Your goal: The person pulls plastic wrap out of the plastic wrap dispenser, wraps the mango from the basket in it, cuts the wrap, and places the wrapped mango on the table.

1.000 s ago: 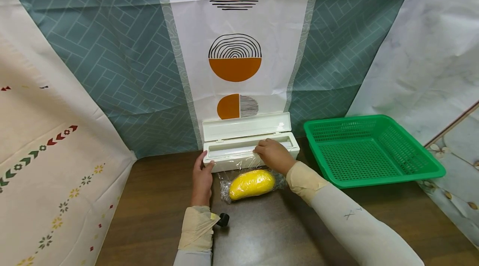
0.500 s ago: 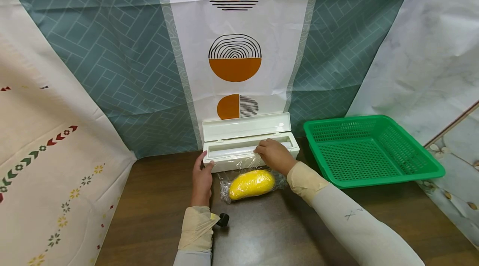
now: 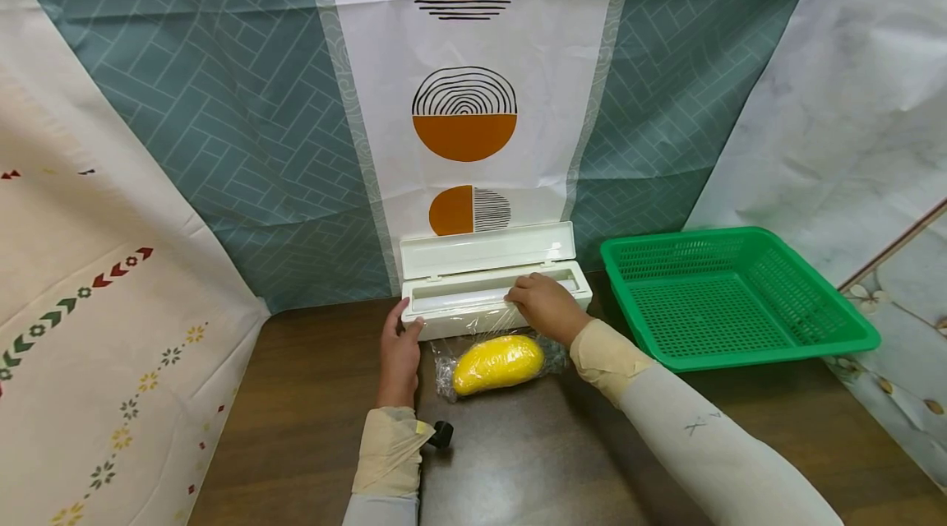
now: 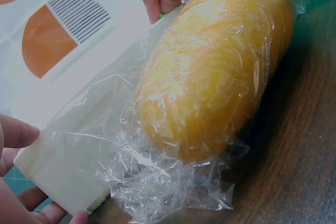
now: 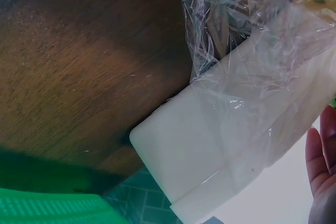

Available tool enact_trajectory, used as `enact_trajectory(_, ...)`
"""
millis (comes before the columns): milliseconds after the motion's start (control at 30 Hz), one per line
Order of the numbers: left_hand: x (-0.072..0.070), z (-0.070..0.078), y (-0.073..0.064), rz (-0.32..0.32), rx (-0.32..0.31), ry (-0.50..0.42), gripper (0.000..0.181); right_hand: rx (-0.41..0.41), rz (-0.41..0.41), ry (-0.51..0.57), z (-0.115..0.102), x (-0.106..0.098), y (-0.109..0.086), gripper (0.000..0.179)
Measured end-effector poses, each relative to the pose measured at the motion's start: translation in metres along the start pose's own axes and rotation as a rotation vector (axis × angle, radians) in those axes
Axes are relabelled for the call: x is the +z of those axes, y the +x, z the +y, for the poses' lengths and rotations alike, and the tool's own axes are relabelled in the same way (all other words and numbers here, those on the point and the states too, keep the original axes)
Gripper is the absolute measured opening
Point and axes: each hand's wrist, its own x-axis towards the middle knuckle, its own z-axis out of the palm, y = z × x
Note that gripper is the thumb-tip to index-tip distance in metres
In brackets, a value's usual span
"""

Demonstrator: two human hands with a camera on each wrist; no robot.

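Note:
A white cling film dispenser box (image 3: 455, 328) stands with its lid (image 3: 488, 251) raised and a film roll (image 3: 473, 298) inside. My left hand (image 3: 399, 362) grips the box's left end, thumb on the front. On the front rim, my right hand (image 3: 546, 308) pinches a small green piece (image 4: 166, 13), perhaps the cutter; its fingers mostly hide it. Clear film (image 4: 86, 135) runs from the box to a yellow, rounded oblong thing (image 3: 497, 365) lying on the table in front. Film wraps that thing, bunched at both ends. In the right wrist view, the film (image 5: 252, 77) drapes over the box.
A green plastic basket (image 3: 740, 357) stands to the right of the box. Patterned cloth (image 3: 244, 140) hangs behind, close to the raised lid. Under everything is a dark wooden table (image 3: 311, 427). A small black object (image 3: 441, 435) sticks out from the left wrist wrap.
My right hand has slid slightly to the right along the box's front rim. The left hand, box and wrapped yellow thing stay in place.

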Motion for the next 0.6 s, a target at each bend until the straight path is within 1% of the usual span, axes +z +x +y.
enact_trajectory(367, -0.0001, -0.0011, 0.0011, 0.000, -0.006, 0.011, 0.052, -0.007, 0.014, -0.003, 0.0013, -0.0011, -0.0012, 0.014)
enact_trajectory(600, -0.0003, -0.0011, 0.0008, -0.001, 0.002, -0.009, 0.052, -0.005, 0.015, -0.005, 0.0016, -0.0038, -0.0021, 0.015)
